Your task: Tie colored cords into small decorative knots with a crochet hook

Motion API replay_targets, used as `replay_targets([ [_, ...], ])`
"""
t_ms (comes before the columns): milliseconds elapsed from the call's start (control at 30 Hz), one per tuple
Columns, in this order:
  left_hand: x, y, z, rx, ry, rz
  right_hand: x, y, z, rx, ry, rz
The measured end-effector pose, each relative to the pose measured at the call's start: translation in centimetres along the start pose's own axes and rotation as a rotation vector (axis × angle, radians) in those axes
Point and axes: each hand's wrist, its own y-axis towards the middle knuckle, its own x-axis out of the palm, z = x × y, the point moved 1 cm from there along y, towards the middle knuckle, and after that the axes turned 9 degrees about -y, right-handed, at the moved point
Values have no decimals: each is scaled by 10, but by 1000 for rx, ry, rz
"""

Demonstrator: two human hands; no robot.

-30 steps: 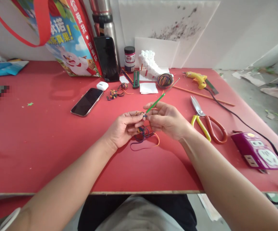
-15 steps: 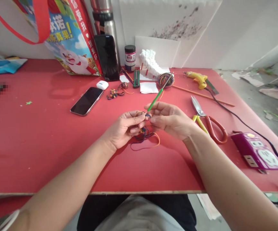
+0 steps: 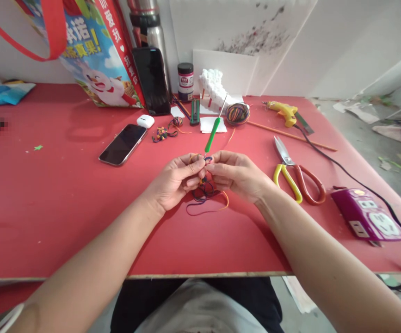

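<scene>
My left hand point(image 3: 175, 180) pinches a small knotted bundle of multicoloured cord point(image 3: 205, 188) over the red table point(image 3: 64, 199). Loose orange and purple strands trail from it onto the table. My right hand point(image 3: 237, 173) is closed round the lower end of a green-handled hook tool point(image 3: 213, 132), which stands nearly upright with its thin metal tip pointing away from me. The fingertips of both hands meet at the knot.
Scissors with red and yellow handles point(image 3: 295, 173) lie right of my hands, and a purple power strip point(image 3: 370, 219) sits beyond them. A phone point(image 3: 123, 144), an earbud case point(image 3: 145, 121), a cord coil point(image 3: 237, 113), a yellow glue gun point(image 3: 283, 111) and a printed bag point(image 3: 92, 60) lie farther back.
The green tool has swung from a rightward slant to nearly upright. Both hands have shifted slightly up and closed tighter on the knot.
</scene>
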Motion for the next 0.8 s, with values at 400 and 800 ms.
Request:
replay_targets([
  [400, 2, 1, -1, -9, 49, 54, -1, 3, 0, -18, 76, -1],
  [800, 7, -1, 1, 80, 107, 85, 0, 5, 3, 12, 182, -20],
])
